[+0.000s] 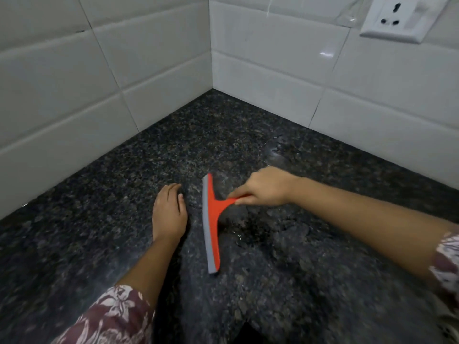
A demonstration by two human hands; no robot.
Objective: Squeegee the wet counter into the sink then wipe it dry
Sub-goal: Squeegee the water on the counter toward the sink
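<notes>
Counter of dark speckled stone, wet in patches, white tiles behind, squeegee red with grey blade down on the stone, handle pinched by right hand, left hand flat just left of the blade, fingers relaxed, socket top right
</notes>
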